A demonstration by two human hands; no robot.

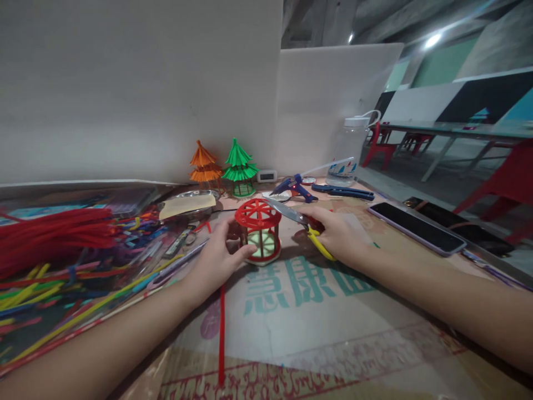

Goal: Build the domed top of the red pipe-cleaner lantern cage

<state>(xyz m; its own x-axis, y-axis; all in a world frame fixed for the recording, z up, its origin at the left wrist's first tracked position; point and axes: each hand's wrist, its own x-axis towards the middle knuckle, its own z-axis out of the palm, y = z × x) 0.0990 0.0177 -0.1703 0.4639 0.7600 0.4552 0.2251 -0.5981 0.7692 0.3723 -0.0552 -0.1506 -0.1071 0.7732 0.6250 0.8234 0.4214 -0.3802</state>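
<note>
My left hand (225, 245) is closed on the left side of a small round pavilion frame (258, 214), thumb at its base. The frame has a red spoked top ring, dark upright posts, a red lower ring and a pale greenish disc inside. In my right hand (328, 230) are scissors (317, 243) with yellow handles. Their metal blades point left and reach the right edge of the red top; whether they touch it I cannot tell. A red pipe cleaner strip (222, 339) lies on the table below my left wrist.
Behind stand an orange (204, 166) and a green pagoda model (240, 169). A blue glue gun (295, 188), pliers (342, 192), a clear bottle (345, 150) and a phone (416, 228) lie or stand to the right. Red pipe cleaners (58, 233) fill the left side.
</note>
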